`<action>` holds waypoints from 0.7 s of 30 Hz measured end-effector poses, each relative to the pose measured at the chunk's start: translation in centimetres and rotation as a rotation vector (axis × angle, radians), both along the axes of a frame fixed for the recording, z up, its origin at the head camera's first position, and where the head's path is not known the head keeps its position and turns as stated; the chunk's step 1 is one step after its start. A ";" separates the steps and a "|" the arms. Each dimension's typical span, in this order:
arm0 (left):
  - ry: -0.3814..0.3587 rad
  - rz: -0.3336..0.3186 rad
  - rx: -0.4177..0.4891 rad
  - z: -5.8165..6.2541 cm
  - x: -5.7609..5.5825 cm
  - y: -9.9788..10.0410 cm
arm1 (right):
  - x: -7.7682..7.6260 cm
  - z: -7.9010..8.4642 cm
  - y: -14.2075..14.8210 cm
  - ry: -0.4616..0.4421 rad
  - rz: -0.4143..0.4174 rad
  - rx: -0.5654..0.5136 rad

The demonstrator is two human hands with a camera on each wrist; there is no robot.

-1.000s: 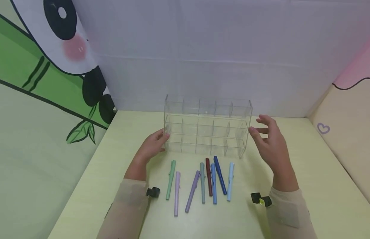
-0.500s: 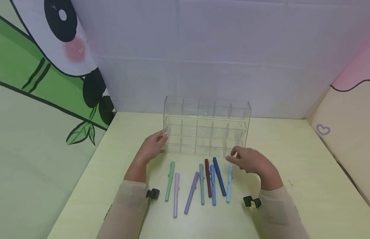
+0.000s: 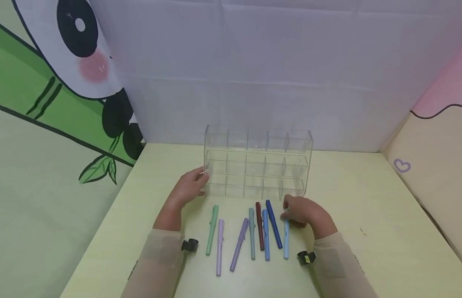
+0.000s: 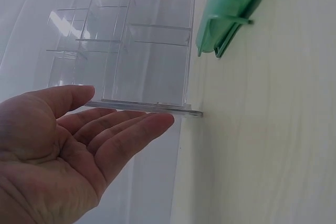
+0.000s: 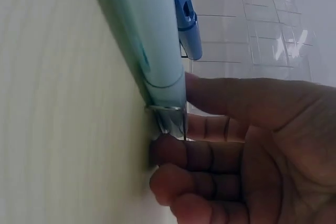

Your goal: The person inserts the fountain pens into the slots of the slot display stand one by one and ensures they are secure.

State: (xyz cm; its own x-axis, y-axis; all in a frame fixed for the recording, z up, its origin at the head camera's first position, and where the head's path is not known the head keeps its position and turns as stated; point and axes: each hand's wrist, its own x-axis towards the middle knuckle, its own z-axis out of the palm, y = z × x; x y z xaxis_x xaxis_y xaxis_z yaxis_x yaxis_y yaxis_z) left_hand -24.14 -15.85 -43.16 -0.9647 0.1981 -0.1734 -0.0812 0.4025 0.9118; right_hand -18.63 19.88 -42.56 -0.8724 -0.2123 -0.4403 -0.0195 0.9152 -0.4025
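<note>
A clear acrylic display rack (image 3: 255, 165), divided into small compartments over stepped tiers, stands at the back of the table. My left hand (image 3: 188, 188) holds its left side panel, thumb on one face and fingers along the other, as the left wrist view shows. My right hand (image 3: 301, 210) has its thumb and fingers around the clip end of a light blue pen (image 5: 152, 40); the head view hides that end. Left of it lie a dark blue pen (image 3: 273, 225), a mid-blue pen (image 3: 266, 236) and a dark red pen (image 3: 259, 227).
Farther left lie a grey-green pen (image 3: 252, 236), a purple pen (image 3: 239, 246), a lilac pen (image 3: 220, 248) and a green pen (image 3: 212, 229), all in front of the rack. A pale backdrop (image 3: 253, 62) rises behind the table (image 3: 346, 198).
My right hand has come from beside the rack's right side, down and left, onto the light blue pen's upper end. The left hand stays on the rack's left side.
</note>
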 end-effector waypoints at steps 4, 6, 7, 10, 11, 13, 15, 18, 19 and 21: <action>0.008 0.002 -0.005 -0.1 0.0 0.1 | 0.0 -0.1 -0.3 0.007 -0.023 0.004; 0.010 0.006 -0.002 -0.1 0.0 0.2 | 0.0 -0.2 -0.3 0.001 -0.030 -0.008; 0.009 0.005 -0.001 -0.1 0.1 0.1 | 0.2 -0.1 -0.5 -0.005 -0.034 -0.015; 0.013 0.003 0.000 -0.1 0.4 -0.1 | 0.8 0.1 -0.7 0.003 -0.013 -0.036; 0.015 0.002 0.000 -0.1 0.4 -0.2 | 0.9 0.3 -0.7 0.015 0.000 -0.042; 0.020 -0.002 -0.001 -0.2 0.5 -0.4 | 1.2 0.7 -0.7 0.047 0.022 -0.062; 0.022 -0.009 -0.001 -0.2 0.6 -0.7 | 1.4 1.1 -0.5 0.071 0.033 -0.105; 0.022 -0.024 0.005 -0.2 0.8 -1.0 | 1.8 1.8 -0.2 0.082 0.018 -0.199; 0.022 -0.028 0.005 -0.1 0.8 -1.1 | 1.9 2.0 -0.1 0.084 0.011 -0.232; 0.023 -0.035 0.001 -0.1 0.9 -1.3 | 2.2 2.3 0.1 0.089 -0.001 -0.301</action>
